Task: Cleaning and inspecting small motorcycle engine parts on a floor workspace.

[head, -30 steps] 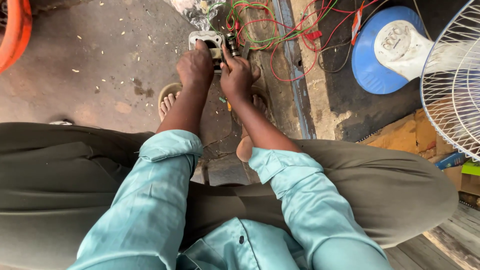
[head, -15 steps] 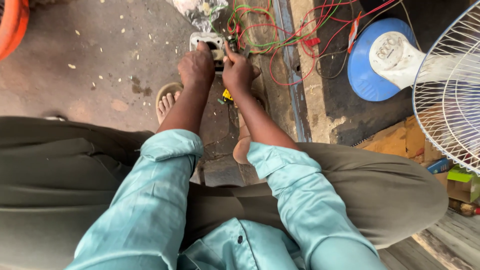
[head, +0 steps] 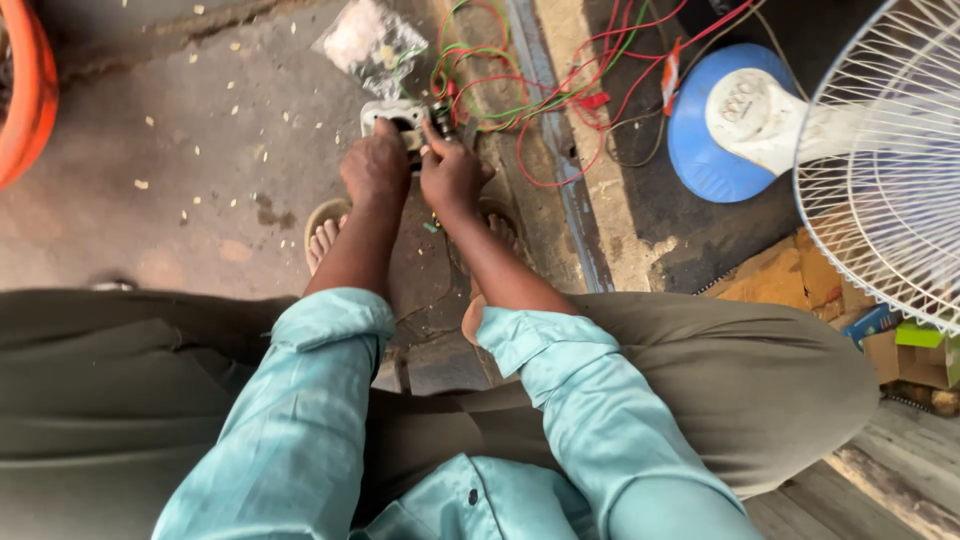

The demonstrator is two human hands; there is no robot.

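You sat low with both knees wide, looking down between your legs at a cracked concrete floor (head: 180, 200). Your left hand (head: 374, 170) was curled over a small pale switch housing (head: 392, 113) that rested on the floor just past your sandalled feet, pinning it from its near side; the fingers were bent together, though their tips were hidden. Your right hand (head: 450, 172) sat just beside it, thumb and forefinger pinched on a small dark part (head: 441, 117) at the housing's right edge.

To do this well, you likely needed the left hand pressing firmly so the housing could not twist, and the right working in small, controlled moves, clear of the red and green wires (head: 530, 100) tangled just beyond.

A crumpled clear plastic bag (head: 372, 42) lay just past the housing. To the right stood a fan's round blue base (head: 715, 160) and its white wire guard (head: 885, 160). Small cardboard boxes (head: 905, 345), brown, blue and green, sat below the guard. An orange curved rim (head: 30, 90) showed at far left.
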